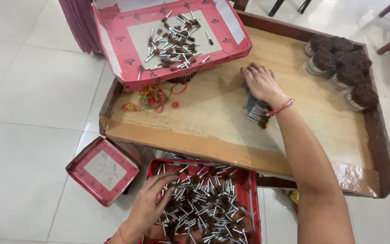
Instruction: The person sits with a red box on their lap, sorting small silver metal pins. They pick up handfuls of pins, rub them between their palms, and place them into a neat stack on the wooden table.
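Note:
My left hand (pixel 152 199) reaches into a red cardboard box (pixel 254 199) at the bottom, fingers spread over a heap of small silver sticks with brown tips (pixel 208 208). My right hand (pixel 260 83) rests palm down on a bunch of the same sticks (pixel 256 110) lying on the wooden tray table (pixel 204 122), fingers curled over it. A red thread band circles that wrist.
A second red box (pixel 113 58) with several loose sticks sits tilted on the tray's far left corner. Coloured rubber bands (pixel 152 97) lie beneath it. Several round tied bundles (pixel 341 70) stand at the far right. An empty red box lid (pixel 102 169) lies on the tiled floor.

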